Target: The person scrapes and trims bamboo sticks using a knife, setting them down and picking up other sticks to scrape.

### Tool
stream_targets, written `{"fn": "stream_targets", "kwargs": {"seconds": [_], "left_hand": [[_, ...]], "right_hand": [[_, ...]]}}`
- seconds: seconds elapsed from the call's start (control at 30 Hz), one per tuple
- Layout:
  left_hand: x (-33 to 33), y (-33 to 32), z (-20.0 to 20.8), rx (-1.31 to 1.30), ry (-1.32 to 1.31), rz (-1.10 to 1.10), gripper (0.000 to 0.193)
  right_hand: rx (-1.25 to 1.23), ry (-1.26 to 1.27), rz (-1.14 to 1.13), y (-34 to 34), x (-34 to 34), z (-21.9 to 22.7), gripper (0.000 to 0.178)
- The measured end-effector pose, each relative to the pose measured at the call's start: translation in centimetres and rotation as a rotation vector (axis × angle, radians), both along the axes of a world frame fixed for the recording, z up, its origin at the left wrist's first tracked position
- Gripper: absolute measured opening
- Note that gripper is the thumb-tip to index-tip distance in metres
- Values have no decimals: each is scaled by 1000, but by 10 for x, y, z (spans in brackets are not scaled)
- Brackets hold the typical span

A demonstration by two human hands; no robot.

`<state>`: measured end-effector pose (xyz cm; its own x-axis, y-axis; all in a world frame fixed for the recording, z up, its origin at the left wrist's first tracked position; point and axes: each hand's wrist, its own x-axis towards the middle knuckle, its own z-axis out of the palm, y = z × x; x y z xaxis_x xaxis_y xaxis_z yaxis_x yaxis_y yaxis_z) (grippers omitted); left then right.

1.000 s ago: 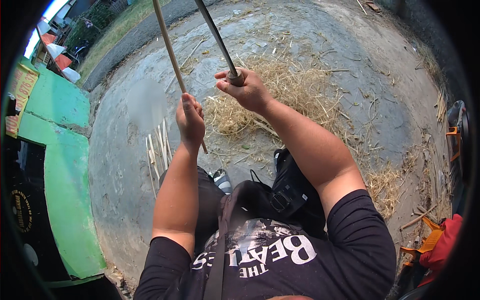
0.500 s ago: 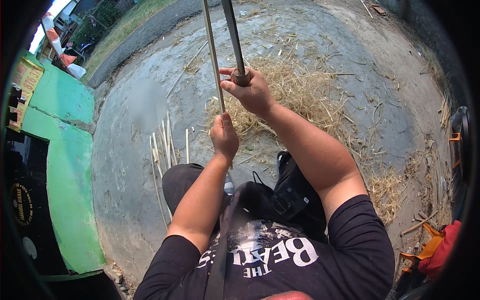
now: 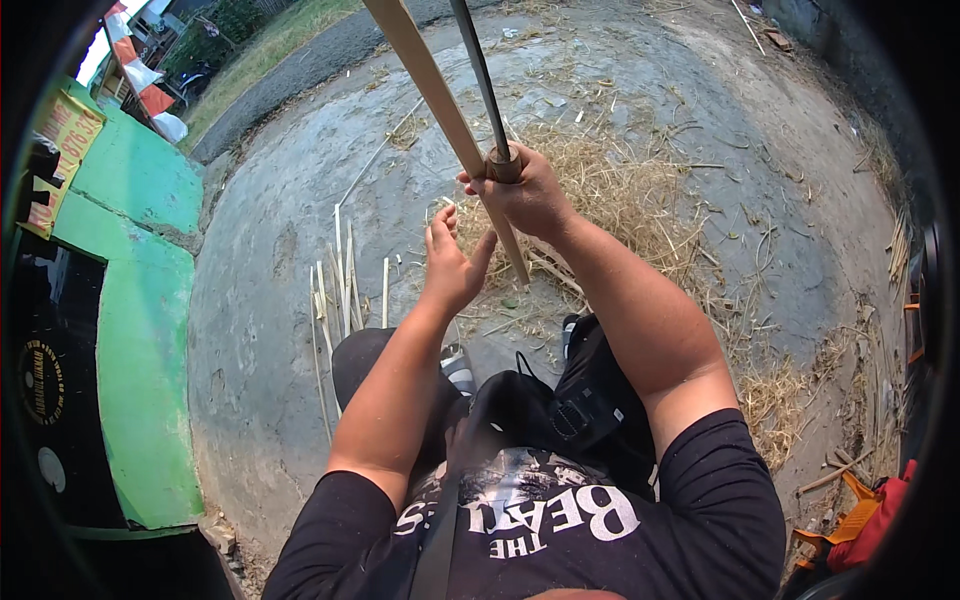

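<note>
My right hand (image 3: 533, 198) is wrapped round the round wooden handle of a long knife (image 3: 482, 80), its narrow dark blade pointing up and away from me. Fingers of the same hand also hold a long, flat bamboo strip (image 3: 425, 78) against the handle. The strip slants from the top of the view down past the hand, its near end hanging over the ground. Just left of that lower end, my left hand (image 3: 455, 265) is open, fingers apart and thumb raised, with nothing in it. The far ends of knife and strip run out of view.
Pale shavings (image 3: 620, 190) lie heaped on the grey concrete ground beyond my right arm. Several thin strips (image 3: 345, 275) lie ahead of my left knee. A green wall (image 3: 150, 370) stands at the left. Orange and red items (image 3: 860, 520) sit at the lower right.
My left hand has let go of the bamboo strip and opened. The strip has turned its broad face toward me and moved against my right hand, which now holds it with the knife.
</note>
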<state>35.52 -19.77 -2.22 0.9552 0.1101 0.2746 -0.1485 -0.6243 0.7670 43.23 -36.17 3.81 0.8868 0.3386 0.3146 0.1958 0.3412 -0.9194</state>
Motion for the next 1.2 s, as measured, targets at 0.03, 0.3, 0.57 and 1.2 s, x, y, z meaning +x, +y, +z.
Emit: {"fn": "stream_targets", "kwargs": {"seconds": [0.03, 0.3, 0.57, 1.2], "left_hand": [[-3, 18, 22, 66, -140, 49, 68], [-41, 118, 283, 1137, -954, 122, 63], [-40, 223, 326, 1619, -506, 174, 102], [-60, 218, 251, 1089, 246, -98, 28]], "right_hand": [[-32, -46, 5, 0, 1, -2, 18], [-366, -289, -121, -6, 0, -16, 14], [-623, -539, -56, 11, -10, -2, 11], [-712, -663, 160, 1, -25, 22, 10]]}}
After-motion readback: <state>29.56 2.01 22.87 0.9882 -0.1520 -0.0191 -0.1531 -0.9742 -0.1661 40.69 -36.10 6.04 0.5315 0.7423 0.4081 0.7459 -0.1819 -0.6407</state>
